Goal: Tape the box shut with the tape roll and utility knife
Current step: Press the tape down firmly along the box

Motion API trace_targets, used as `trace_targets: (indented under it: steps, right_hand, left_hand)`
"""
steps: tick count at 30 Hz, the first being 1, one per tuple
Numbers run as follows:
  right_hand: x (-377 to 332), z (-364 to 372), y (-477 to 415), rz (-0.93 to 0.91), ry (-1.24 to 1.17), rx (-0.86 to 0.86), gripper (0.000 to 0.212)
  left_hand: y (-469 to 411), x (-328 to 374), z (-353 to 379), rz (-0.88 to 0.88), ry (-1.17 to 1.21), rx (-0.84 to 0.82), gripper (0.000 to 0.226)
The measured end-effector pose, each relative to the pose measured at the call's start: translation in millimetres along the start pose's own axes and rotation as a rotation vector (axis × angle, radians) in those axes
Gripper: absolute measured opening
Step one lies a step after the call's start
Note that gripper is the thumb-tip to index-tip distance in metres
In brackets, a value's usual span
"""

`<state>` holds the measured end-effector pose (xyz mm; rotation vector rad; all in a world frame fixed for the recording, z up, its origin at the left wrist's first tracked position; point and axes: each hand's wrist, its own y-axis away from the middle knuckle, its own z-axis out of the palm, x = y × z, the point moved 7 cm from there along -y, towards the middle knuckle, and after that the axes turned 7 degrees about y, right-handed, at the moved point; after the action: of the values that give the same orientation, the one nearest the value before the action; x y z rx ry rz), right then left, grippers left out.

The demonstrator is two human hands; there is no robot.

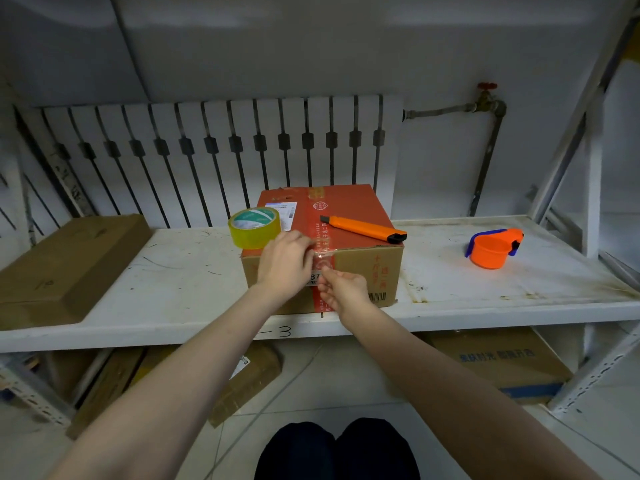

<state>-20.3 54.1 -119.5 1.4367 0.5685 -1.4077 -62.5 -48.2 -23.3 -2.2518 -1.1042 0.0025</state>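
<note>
A cardboard box (360, 206) with a red top stands on the white shelf (180, 285), its flaps closed. A yellowish tape roll (254, 227) rests on the box's near left corner. An orange utility knife (363, 229) lies on the top at the right. A clear strip of tape (323, 256) runs over the front top edge along the red centre band. My left hand (284, 263) presses flat on that strip at the edge. My right hand (343, 289) pinches the strip's lower end against the box's front face.
A flat brown carton (65, 268) lies at the shelf's left. An orange and blue tape dispenser (493, 247) sits at the right. A radiator (214, 157) stands behind. More boxes (502, 362) are under the shelf. My knees show at the bottom.
</note>
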Motion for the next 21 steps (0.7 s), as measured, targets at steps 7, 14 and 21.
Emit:
trace_targets:
  steps: [7,14,21]
  right_hand:
    - [-0.5,-5.0,-4.9,0.010,0.053,0.032,0.010]
    - [8.9,-12.1,-8.6,0.017,0.169,0.040,0.009]
    - [17.7,-27.6,-11.1,-0.079,0.379,0.077,0.011]
  left_hand:
    - [-17.4,-8.1,5.5,-0.114,-0.036,-0.070,0.030]
    - [-26.3,-7.4,4.3,-0.117,-0.058,-0.092,0.032]
    - [-28.1,-10.3,3.5,-0.071,-0.078,-0.172,0.044]
